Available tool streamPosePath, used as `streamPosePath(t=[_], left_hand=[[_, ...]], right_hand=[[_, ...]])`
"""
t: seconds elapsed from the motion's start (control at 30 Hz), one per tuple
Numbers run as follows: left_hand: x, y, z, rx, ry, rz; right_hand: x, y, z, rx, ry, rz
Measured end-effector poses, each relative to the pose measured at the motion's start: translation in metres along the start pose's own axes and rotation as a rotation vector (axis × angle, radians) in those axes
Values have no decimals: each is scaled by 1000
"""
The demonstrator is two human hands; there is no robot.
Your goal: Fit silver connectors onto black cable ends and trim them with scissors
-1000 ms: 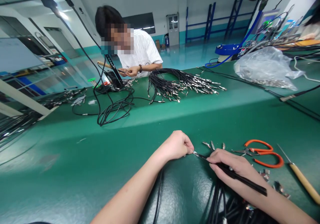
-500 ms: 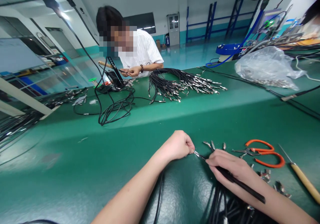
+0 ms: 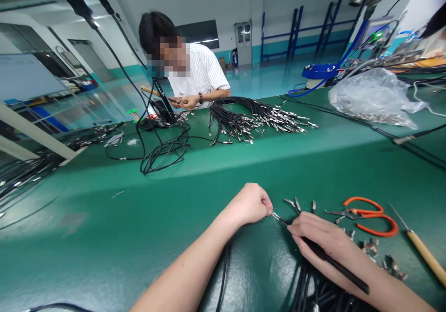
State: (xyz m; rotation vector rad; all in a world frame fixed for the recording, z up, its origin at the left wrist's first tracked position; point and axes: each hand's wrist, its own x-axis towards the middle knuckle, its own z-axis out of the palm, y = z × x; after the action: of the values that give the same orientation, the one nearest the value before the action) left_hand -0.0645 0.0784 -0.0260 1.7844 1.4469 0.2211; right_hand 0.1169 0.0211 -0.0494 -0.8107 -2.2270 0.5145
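Note:
Near the middle of the green table, my left hand (image 3: 251, 204) is closed in a pinch on the end of a small silver metal connector (image 3: 275, 216). Its fingers cover part of the piece. A black cable (image 3: 223, 279) runs down behind my left wrist; whether it joins the connector is hidden. My right hand (image 3: 318, 235) is closed, pen-like, around slim black tweezers (image 3: 343, 270), whose thin tip reaches the connector. Beneath my right hand lies a bundle of black cables (image 3: 306, 284), and a few metal cable ends (image 3: 296, 204) stick out beyond it.
Orange-handled scissors (image 3: 378, 219) and a wooden-handled awl (image 3: 425, 254) lie right of my hand, by loose metal connectors (image 3: 392, 265). Farther back are a cable bundle (image 3: 251, 112), a coiled cable (image 3: 163, 152) and a plastic bag (image 3: 372, 96). A co-worker (image 3: 198, 70) works opposite.
The whole view has shifted slightly, so everything appears a little lower and to the right. Both hands keep the same hold, and the tweezers' tip stays at the connector.

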Motion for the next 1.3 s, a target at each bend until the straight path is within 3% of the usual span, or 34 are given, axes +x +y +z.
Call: streamPosePath(t=[1.3], left_hand=[[0, 0, 1, 9, 2, 17]], right_hand=[[2, -3, -2, -26, 16, 23]])
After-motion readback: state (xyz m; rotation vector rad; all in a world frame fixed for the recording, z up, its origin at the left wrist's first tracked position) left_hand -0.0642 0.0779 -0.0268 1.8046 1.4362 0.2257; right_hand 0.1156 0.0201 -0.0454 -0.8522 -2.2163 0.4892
